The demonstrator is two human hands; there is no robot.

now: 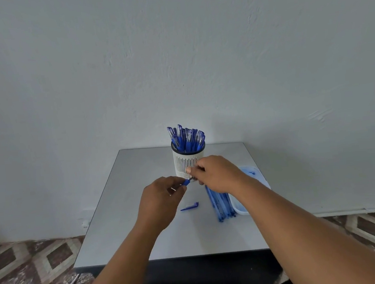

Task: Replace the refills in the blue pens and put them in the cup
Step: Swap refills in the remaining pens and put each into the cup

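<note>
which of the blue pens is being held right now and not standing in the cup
The pen between the left hand and right hand, in front of the cup; the rest stand upright inside it.

Both arms reach forward from the lower frame edge and converge toward 12 o'clock. The left hand (162, 198) is back-up, fingers curled, with thumb and fingertips pinching a pen (186, 182) at its 2 o'clock side. The right hand (217, 173) is back-up, just beside the left at its 2 o'clock, fingers curled, pinching the pen's other end. Wrists are straight, forearms bare.
</note>
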